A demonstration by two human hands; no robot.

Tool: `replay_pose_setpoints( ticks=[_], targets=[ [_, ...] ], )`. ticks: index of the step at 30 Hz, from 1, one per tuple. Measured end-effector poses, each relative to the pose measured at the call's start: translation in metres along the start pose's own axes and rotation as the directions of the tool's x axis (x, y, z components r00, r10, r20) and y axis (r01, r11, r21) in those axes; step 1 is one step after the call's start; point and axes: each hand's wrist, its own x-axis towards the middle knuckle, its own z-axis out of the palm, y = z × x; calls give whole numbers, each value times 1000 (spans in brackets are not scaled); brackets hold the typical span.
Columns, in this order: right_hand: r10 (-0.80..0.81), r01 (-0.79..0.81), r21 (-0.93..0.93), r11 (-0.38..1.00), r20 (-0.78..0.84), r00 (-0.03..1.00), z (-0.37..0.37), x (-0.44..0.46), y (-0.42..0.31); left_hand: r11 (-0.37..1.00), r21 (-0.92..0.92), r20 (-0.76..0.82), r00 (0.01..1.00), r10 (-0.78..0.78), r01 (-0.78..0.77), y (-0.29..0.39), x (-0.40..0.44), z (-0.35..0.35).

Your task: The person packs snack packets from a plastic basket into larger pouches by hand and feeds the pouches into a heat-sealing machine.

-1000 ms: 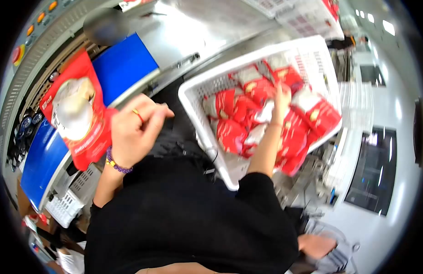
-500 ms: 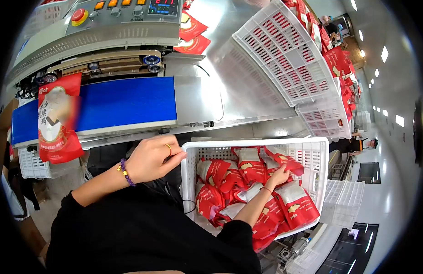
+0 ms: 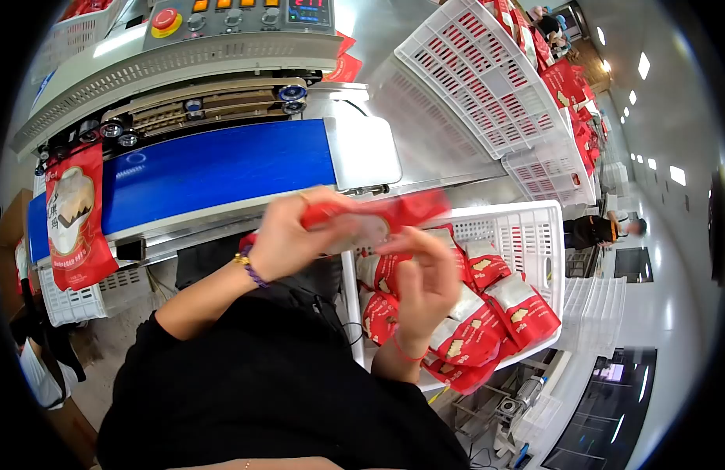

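Observation:
My left hand [image 3: 296,239], with a purple bead bracelet, is closed on one end of a red pouch [image 3: 378,215], which is blurred by motion. My right hand [image 3: 425,294] is at the pouch's lower edge, its fingers bent and partly apart; whether it grips the pouch is unclear. Both hands are above the left part of a white basket [image 3: 556,258] full of red pouches [image 3: 472,333]. Another red pouch [image 3: 79,219] hangs upright at the left end of the blue conveyor belt [image 3: 221,168], under the sealing machine's rollers.
The machine's control panel [image 3: 237,19] has a red button. White crates [image 3: 488,78] with red pouches stand on the metal table [image 3: 378,94] at the upper right. Below the belt is another white basket [image 3: 104,294]. A person [image 3: 593,231] is in the right background.
My right hand has come up out of the basket, and a pouch is now between my hands, held by my left. The pouch on the belt has shifted left in view.

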Motion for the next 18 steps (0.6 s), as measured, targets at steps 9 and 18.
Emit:
replay_pose_setpoints(
  ticks=[9, 18],
  targets=[
    [481, -526, 231, 818, 225, 847, 30, 21, 54, 935, -347, -107, 988, -114, 70, -1, -26, -53],
    [470, -469, 35, 883, -41, 882, 6, 35, 92, 993, 42, 75, 991, -112, 109, -23, 9, -83]
  ],
)
